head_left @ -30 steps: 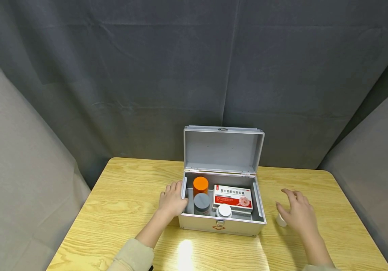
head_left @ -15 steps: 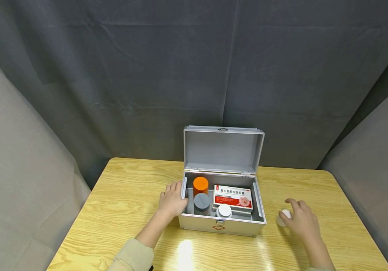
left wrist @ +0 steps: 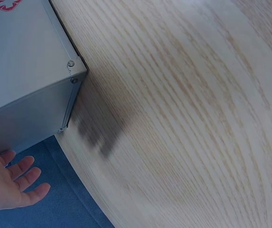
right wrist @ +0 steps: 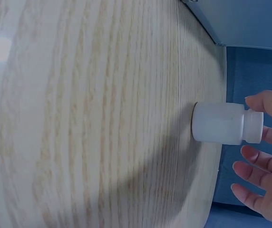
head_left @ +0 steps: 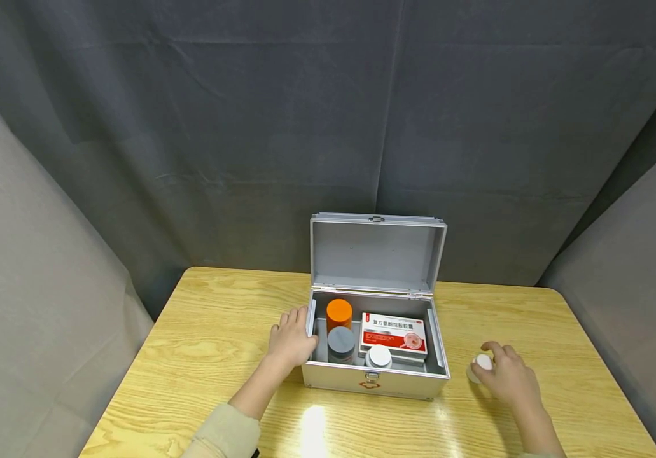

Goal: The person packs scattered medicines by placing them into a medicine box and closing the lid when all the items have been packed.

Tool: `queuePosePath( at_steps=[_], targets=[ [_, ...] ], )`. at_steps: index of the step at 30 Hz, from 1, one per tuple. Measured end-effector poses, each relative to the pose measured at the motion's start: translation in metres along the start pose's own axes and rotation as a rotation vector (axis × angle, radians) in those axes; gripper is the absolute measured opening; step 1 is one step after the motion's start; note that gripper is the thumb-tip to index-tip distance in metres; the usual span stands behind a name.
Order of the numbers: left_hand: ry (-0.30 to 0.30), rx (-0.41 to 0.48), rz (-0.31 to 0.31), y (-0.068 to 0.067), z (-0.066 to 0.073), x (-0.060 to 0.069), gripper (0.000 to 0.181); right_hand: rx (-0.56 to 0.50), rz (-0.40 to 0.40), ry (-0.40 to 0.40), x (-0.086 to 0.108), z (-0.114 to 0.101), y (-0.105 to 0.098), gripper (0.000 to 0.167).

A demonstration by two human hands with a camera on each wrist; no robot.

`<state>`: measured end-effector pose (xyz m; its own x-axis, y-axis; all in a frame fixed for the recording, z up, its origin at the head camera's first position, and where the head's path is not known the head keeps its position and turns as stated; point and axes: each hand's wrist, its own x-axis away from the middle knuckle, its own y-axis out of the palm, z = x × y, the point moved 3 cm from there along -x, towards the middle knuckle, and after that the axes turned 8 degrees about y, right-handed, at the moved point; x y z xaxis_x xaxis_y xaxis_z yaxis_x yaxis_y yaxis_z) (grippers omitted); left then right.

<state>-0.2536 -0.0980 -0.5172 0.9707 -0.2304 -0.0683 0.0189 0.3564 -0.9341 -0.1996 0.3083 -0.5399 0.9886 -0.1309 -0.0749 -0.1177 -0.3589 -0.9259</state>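
Observation:
A silver first-aid box (head_left: 339,378) stands on the table with its lid (head_left: 376,254) raised. My left hand (head_left: 292,342) holds its left rim, thumb over the edge and fingers along the outer wall; the left wrist view shows these fingers (left wrist: 27,179) spread. Right of the box, a white pill bottle (right wrist: 218,122) stands upright on the tabletop. My right hand (head_left: 509,378) has thumb and index finger curved round its cap (right wrist: 253,127), while the other fingers hang loosely bent beside it. The index fingertip is hidden behind the cap in the right wrist view.
Inside the box are an orange-capped bottle (head_left: 339,312), a grey-capped jar (head_left: 341,342), a white-capped bottle (head_left: 379,356) and a red-and-white medicine carton (head_left: 393,332). The wooden table (head_left: 219,337) ends at a dark curtain (head_left: 219,159) behind.
My right hand has come down toward the front onto the white pill bottle, and its thumb and index finger have drawn closer round the cap. The left hand and box have stayed put.

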Motion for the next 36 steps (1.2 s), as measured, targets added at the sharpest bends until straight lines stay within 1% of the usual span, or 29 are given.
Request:
queuePosePath(
  at_steps=[9,16,36],
  targets=[
    [0.001,0.007,0.004,-0.0002,0.0,-0.0002,0.066,-0.003,-0.023,0.03,-0.0018,0.0024,0.0049,0.044],
    [0.002,0.008,0.001,-0.0008,0.0002,0.0005,0.066,0.009,-0.043,0.036,-0.0025,0.0025,0.0061,0.044],
    [0.003,0.005,0.002,-0.0008,0.0006,0.0011,0.067,-0.013,-0.039,0.032,-0.0011,0.0001,0.0046,0.042]
  ],
)
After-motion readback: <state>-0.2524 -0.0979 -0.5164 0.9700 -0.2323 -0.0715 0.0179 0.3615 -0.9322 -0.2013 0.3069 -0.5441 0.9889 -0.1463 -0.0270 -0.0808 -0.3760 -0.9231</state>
